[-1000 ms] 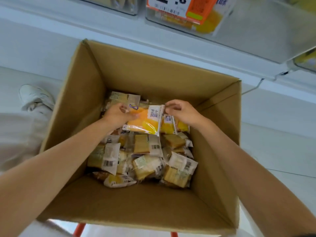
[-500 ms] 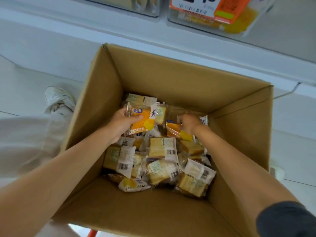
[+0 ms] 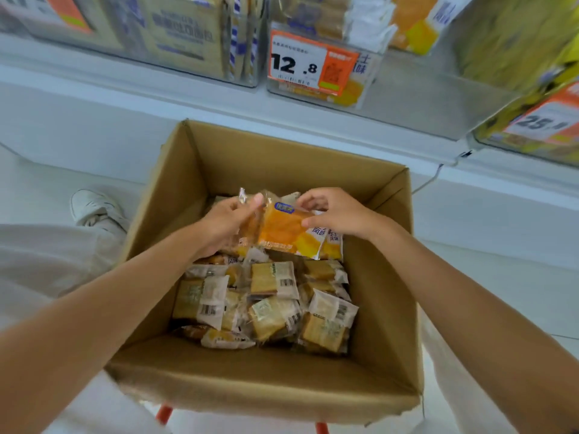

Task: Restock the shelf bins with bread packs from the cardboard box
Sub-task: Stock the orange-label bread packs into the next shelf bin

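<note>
Bread packs in orange-and-yellow plastic wrap (image 3: pixel 282 230) are bunched between both hands over the far end of the brown cardboard box (image 3: pixel 263 389), probably to carry several at once to the clear plastic shelf bin (image 3: pixel 371 89) above. Left hand (image 3: pixel 227 225) grips the bunch's left side; right hand (image 3: pixel 341 214) pinches its top edge, fingers curled.

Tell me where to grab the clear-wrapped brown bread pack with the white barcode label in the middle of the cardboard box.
Probably from straight above: the clear-wrapped brown bread pack lies flat, label up, hemmed in by neighbouring packs inside the cardboard box. Pinch its exposed film edge.
</note>
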